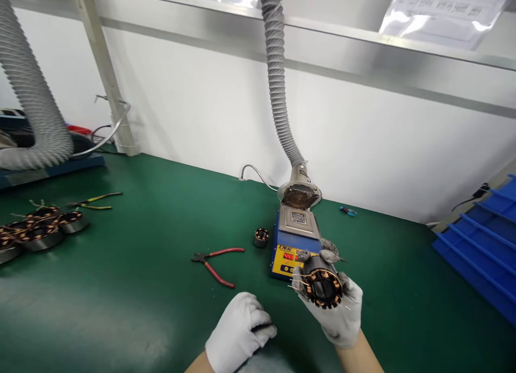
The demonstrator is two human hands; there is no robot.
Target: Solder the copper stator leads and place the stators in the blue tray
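My right hand (332, 308), in a white glove with greyed fingertips, grips a motor stator (322, 281). Its ring of copper windings faces me, and loose wire ends stick out at the left and lower right. Behind this hand stands a blue and yellow bench unit (286, 257) with a lit red display, partly covered by hand and stator. My gloved left hand (244, 330) is low over the table's front, fingers curled, with nothing visible in them. Red-handled cutters (215, 261) lie open beyond it. A smaller stator (261, 237) stands left of the unit.
Several wound stators (42, 236) are grouped at the left, beside yellow-handled pliers (97, 202). A ribbed duct (276, 77) drops to a round hood (299, 195) on the unit. Small blue cutters (348, 211) lie behind right. Blue trays (479, 244) border the green table's right.
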